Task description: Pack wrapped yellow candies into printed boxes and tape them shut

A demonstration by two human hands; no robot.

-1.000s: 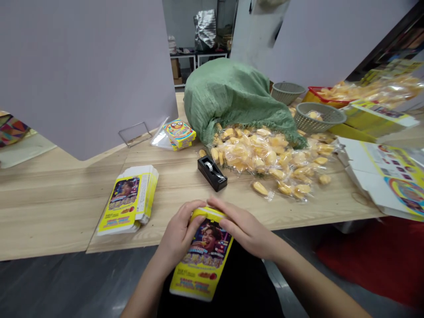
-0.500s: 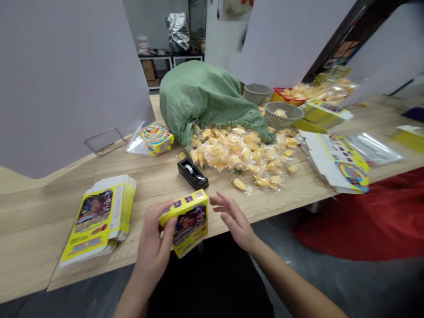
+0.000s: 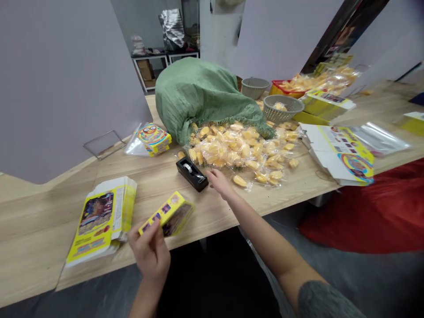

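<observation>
My left hand [image 3: 149, 254] pinches the folded yellow carton [image 3: 168, 215] low in the frame, while my loosely open, empty right hand [image 3: 218, 183] sits just beside the black tape dispenser [image 3: 191, 174] at centre. The carton looks formed; sealing it seems to call for tape.

Left hand [image 3: 149, 254] holds yellow carton [image 3: 168, 214]; right hand [image 3: 220, 183] beside tape dispenser [image 3: 190, 173].

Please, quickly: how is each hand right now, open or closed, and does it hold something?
Left hand: closed, holding a yellow printed carton.
Right hand: loosely open, holding nothing.
</observation>
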